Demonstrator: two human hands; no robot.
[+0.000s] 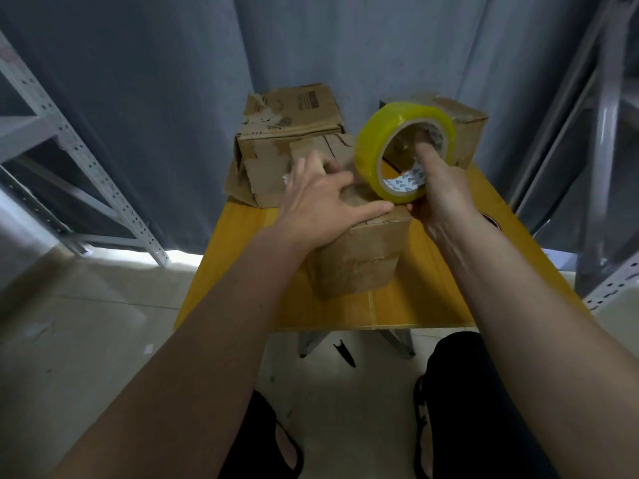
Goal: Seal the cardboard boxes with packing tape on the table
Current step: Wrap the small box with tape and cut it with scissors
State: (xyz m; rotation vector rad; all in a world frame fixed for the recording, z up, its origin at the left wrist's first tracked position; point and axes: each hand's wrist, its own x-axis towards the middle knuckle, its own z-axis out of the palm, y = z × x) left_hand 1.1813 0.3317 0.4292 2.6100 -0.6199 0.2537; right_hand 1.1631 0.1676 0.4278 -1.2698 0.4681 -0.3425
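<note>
A worn cardboard box stands in the middle of the small yellow table. My left hand lies flat on the box's top with fingers spread, pressing it down. My right hand holds a roll of yellowish packing tape above the box's right top edge, with fingers through the roll's core. Two more cardboard boxes stand behind: a battered one at the back left and a smaller one at the back right, partly hidden by the roll.
Grey metal shelving frames stand at the left and right of the table. A grey curtain hangs behind it. A dark scissor-like object lies on the floor under the table's front edge, near my feet.
</note>
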